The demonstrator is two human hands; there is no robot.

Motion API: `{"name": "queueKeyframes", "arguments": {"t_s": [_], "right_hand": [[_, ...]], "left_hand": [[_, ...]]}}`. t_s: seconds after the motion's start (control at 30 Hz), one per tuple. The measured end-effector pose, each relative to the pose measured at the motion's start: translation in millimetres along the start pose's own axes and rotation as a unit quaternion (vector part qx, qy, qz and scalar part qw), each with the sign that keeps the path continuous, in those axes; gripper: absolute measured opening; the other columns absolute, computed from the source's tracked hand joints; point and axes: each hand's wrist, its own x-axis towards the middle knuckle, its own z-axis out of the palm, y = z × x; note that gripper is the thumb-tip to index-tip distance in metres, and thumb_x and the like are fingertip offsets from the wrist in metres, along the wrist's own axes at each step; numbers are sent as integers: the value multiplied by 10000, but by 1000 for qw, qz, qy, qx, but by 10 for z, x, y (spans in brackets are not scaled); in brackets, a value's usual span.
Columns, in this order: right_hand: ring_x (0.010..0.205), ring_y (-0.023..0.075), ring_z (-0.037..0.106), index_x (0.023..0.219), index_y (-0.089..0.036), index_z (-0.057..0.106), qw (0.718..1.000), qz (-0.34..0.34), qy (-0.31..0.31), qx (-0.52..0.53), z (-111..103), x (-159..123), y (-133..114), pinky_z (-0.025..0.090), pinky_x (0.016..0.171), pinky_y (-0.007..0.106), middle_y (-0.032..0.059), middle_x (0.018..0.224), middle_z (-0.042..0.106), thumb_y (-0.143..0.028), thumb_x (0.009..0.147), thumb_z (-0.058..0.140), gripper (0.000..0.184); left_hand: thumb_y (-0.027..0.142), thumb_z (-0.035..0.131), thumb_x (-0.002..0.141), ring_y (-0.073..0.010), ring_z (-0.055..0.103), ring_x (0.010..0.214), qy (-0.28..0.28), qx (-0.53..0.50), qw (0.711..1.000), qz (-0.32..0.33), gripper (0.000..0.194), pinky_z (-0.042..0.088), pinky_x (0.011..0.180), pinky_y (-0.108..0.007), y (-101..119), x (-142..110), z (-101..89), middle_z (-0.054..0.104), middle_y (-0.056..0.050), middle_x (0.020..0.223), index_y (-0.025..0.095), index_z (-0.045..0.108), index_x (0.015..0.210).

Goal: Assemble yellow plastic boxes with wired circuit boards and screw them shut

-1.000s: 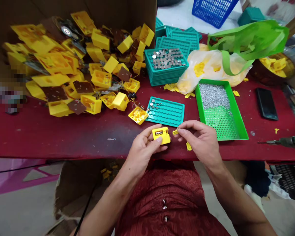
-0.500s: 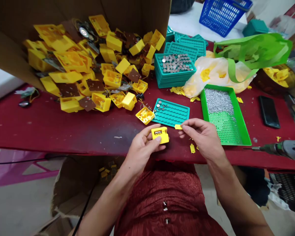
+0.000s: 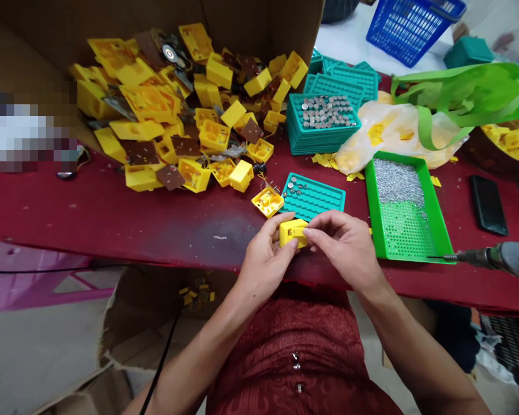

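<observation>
My left hand (image 3: 268, 248) is closed around a small yellow plastic case (image 3: 286, 226), held just above the table's front part. Pinched in my right hand (image 3: 343, 242) is a thin yellow battery cover (image 3: 299, 231), which lies against the case over its battery slot. Part of the slot still shows at the cover's left end. Right behind the hands lies a teal ridged tray (image 3: 318, 195) with a few button cells at its left end. An open yellow case (image 3: 268, 200) with wires sits beside that tray.
A cardboard box (image 3: 259, 23) spills yellow cases (image 3: 151, 104) at the left. Stacked teal trays (image 3: 303, 138) hold button cells. Right are a green tray (image 3: 374, 213) of small metal screws, a power screwdriver (image 3: 516, 258) and a black phone (image 3: 488, 204). A blue basket (image 3: 410, 31) stands behind.
My right hand has brought the battery cover left onto the case, over the slot where button cells showed. The case is now tilted differently. The whole view has shifted slightly.
</observation>
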Motion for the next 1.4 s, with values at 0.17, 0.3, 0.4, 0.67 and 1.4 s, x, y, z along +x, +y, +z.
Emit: {"name": "queueKeyframes", "arguments": {"t_s": [0.17, 0.3, 0.4, 0.67, 1.4], "right_hand": [[577, 88, 555, 699, -180, 670, 999, 7, -2, -39, 9, 22, 21, 462, 581, 244, -29, 647, 654, -241, 703, 708, 72], [605, 104, 573, 708, -183, 682, 997, 4, -14, -80, -70, 48, 10, 458, 593, 258, -18, 675, 675, -246, 709, 700, 66], [604, 107, 573, 705, -185, 687, 994, -2, -26, -109, -122, 57, 10, 454, 595, 259, -21, 660, 669, -234, 712, 693, 49], [621, 125, 587, 712, -196, 677, 993, 8, 13, -113, -86, -28, 19, 457, 591, 272, -13, 691, 679, -255, 728, 709, 69], [824, 167, 657, 998, -214, 694, 983, -5, -108, -148, -169, -133, 14, 512, 758, 331, 35, 950, 733, -359, 849, 651, 212]], "left_hand": [[200, 608, 835, -232, 668, 1044, 4, 94, 995, 37, 422, 544, 913, -391, -38, -27, 7, 694, -108, 1179, 190, 568, 1256], [163, 593, 825, -229, 676, 1023, -4, 160, 986, 54, 475, 558, 867, -362, -40, -43, 8, 713, -87, 1146, 209, 566, 1297], [173, 586, 832, -222, 685, 985, -20, 158, 986, 51, 485, 562, 841, -351, -41, -34, 10, 715, -92, 1149, 202, 562, 1316], [211, 641, 820, -245, 671, 1016, -7, 141, 989, 45, 463, 533, 876, -365, 32, -85, 80, 715, -97, 1159, 200, 590, 1281], [318, 574, 930, -227, 638, 1097, -79, 91, 992, 40, 334, 495, 938, -333, 96, -216, 13, 672, -92, 1240, 195, 581, 1240]]}}
